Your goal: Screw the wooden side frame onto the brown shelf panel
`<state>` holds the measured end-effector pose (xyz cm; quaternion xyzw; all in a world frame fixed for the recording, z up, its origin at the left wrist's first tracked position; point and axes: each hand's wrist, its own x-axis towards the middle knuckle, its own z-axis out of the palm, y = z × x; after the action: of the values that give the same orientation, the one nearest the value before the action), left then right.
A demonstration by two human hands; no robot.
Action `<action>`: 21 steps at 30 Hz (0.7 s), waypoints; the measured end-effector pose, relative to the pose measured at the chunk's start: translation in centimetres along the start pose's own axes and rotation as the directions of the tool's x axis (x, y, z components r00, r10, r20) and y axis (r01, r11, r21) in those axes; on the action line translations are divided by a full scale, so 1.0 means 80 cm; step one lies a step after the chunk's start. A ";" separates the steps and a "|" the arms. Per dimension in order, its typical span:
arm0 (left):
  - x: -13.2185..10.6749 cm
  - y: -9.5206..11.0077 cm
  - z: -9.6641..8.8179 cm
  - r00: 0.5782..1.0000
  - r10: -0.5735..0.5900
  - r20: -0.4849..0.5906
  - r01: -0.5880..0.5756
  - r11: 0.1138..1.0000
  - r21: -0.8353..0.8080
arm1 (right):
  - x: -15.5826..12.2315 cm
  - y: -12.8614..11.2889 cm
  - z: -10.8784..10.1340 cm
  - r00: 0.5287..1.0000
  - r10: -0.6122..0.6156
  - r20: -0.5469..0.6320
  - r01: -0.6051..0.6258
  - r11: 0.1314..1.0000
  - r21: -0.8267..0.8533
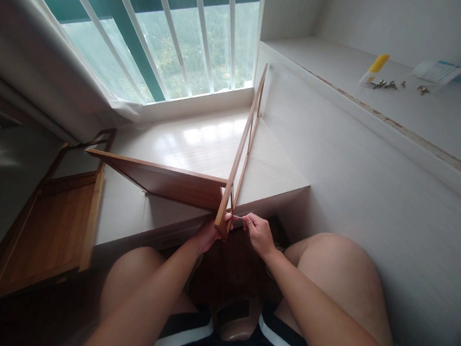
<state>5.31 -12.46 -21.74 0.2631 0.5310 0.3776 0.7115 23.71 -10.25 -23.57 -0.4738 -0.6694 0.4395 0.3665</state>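
Note:
A wooden frame (242, 152) stands on edge, joined or set against a wooden panel (165, 181) that lies slanted over the white ledge. My left hand (210, 233) is closed round the frame's near end, its fingers partly hidden behind the wood. My right hand (258, 233) pinches a thin metal tool (238, 217), pointing left at the frame's near end. Its tip meets the wood beside my left fingertips; the exact kind of tool is too small to make out.
Another wooden piece (62, 223) leans at the left. On the right shelf (381, 108) lie several screws (390, 85), a yellow-capped tube (374, 69) and a plastic packet (439, 72). A barred window (177, 39) is ahead, with a curtain (56, 44) at left. The white ledge (201, 138) lies beneath the window.

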 end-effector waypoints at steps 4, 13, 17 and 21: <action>0.000 0.000 0.002 1.000 -0.013 -0.019 0.013 1.000 -0.020 | -0.001 -0.004 -0.002 1.000 0.000 0.004 0.000 1.000 -0.008; -0.002 0.003 0.005 1.000 -0.012 -0.016 0.011 0.999 -0.048 | -0.003 -0.002 0.004 1.000 0.001 0.003 -0.001 1.000 0.014; -0.003 0.002 0.005 1.000 0.002 -0.028 -0.003 0.998 -0.058 | -0.001 -0.002 0.005 1.000 0.001 -0.018 0.000 1.000 0.028; -0.004 0.005 0.008 0.999 -0.003 -0.038 0.001 0.997 -0.078 | -0.002 -0.001 0.005 1.000 -0.011 -0.018 0.012 1.000 0.029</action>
<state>5.78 -12.47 -21.09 0.2274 0.5295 0.4023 0.7114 23.35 -10.54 -23.62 -0.4683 -0.6624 0.4429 0.3818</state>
